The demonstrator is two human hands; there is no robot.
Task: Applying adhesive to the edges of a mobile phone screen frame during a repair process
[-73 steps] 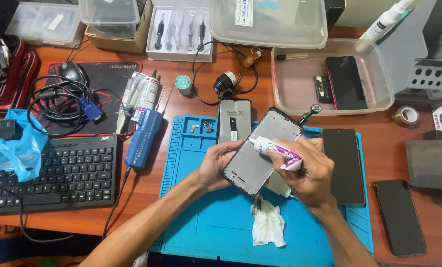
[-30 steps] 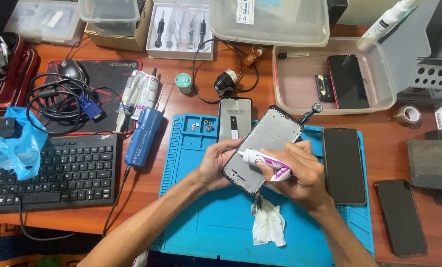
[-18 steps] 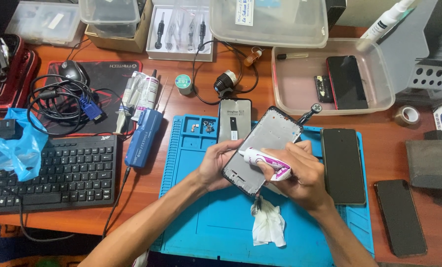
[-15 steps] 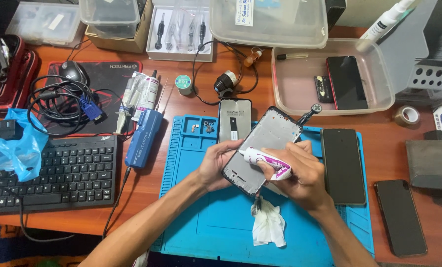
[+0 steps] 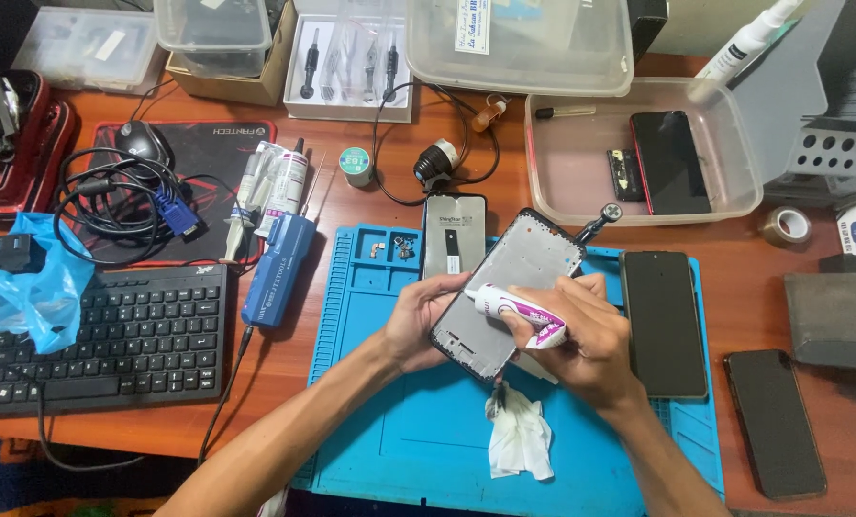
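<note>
My left hand (image 5: 420, 321) grips the lower left edge of a grey phone frame (image 5: 516, 278), which is held tilted above the blue work mat (image 5: 370, 383). In my right hand (image 5: 581, 340) is a small white tube with pink print (image 5: 521, 313), its nozzle resting against the frame's left edge. A crumpled white tissue with dark stains (image 5: 519, 436) lies on the mat just below both hands.
A black phone screen (image 5: 662, 321) lies right of my hands, another phone (image 5: 774, 421) further right. A phone part (image 5: 452, 235) sits behind the frame. A blue tool (image 5: 277, 270), a keyboard (image 5: 102, 335), cables (image 5: 112, 196) and a clear bin (image 5: 638, 158) ring the mat.
The tube's nozzle has slid from the frame's right side over to its left edge. The frame has stayed tilted in my left hand.
</note>
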